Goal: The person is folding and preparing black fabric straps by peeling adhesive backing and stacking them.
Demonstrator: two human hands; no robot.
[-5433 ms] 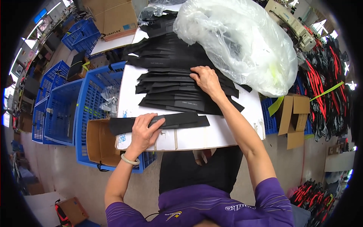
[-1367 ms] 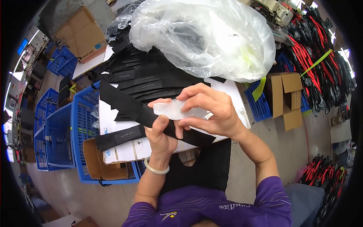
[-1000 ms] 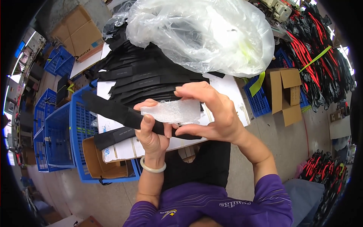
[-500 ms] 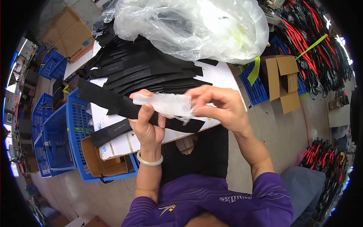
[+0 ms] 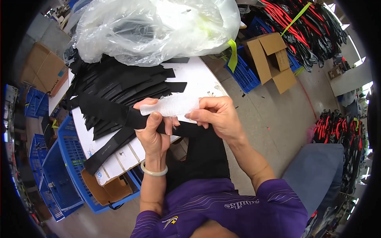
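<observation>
Between my two hands a white, translucent strip with a fuzzy, fibrous surface is held out level. My left hand pinches its rounded left end between thumb and fingers, and also grips a long black fabric strip that runs beneath it. The right hand is closed on the white strip's other end, thumb against the fingers. Just beyond lies a fanned pile of black fabric strips on the white table. One separate black strip rests near the table's left front corner.
A large clear plastic bag covers the table's far side. Blue crates stand left, one holding a cardboard box. An open carton and red-and-black bundles lie far right. A grey-blue padded surface is at right.
My view has swung so the table and bag sit further left. The right hand's fingers have closed in on the strip's end, and the loose fibres that hung there no longer show.
</observation>
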